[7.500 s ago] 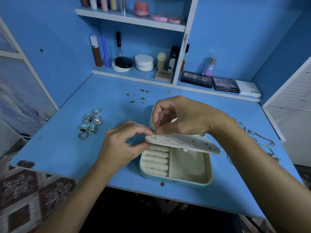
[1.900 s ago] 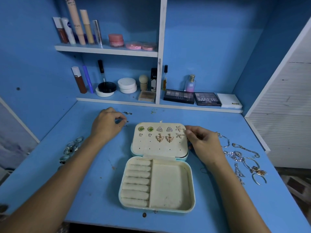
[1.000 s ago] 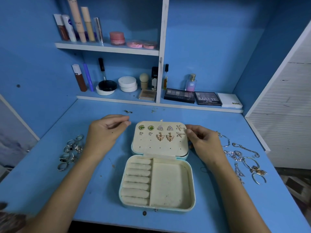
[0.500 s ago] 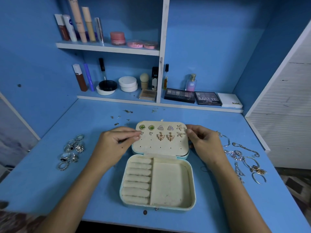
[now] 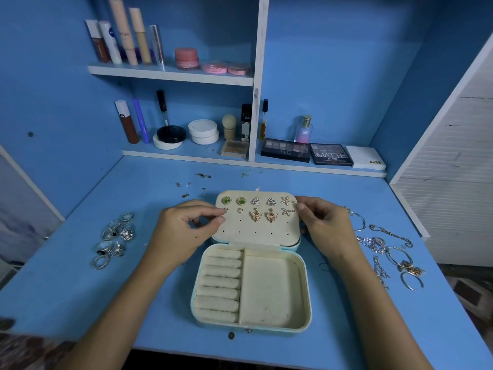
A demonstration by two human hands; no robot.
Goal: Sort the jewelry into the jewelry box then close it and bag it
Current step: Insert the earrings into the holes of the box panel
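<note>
Fingers [image 5: 217,218] of the left hand [image 5: 184,231] pinch a tiny earring, barely visible, at the open jewelry box's [image 5: 252,287] stud panel [image 5: 257,231] while the right hand [image 5: 324,225] grips the panel edge; a missed hole risks dropping it onto the surface [image 5: 66,284].

- There is one view only, from a wide-angle camera worn on the person's head.
- It looks forward and down onto the blue tabletop [image 5: 80,284], near enough that both forearms run in from the bottom edge.
- The open jewelry box [image 5: 269,289] sits at centre frame.
- The top of the frame takes in the shelves [image 5: 170,73] on the back wall.
- Straight edges bow toward the sides.
</note>
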